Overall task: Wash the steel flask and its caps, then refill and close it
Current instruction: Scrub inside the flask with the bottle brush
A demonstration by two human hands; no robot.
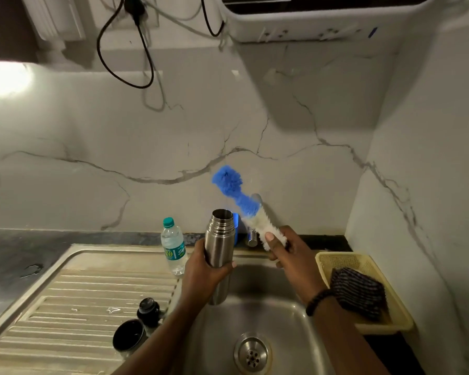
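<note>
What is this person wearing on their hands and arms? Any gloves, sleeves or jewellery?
No gloves: both the left hand and the right hand are bare, and both forearms are bare as far as the picture shows, with no sleeve in sight. The only thing worn is a dark beaded bracelet round the right wrist. The left wrist carries nothing. No rings show on the fingers.

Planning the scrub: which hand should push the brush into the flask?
Probably the right hand: it already grips the bottle brush, bristles raised beside the flask's open mouth. The left hand holds the steel flask upright.
</note>
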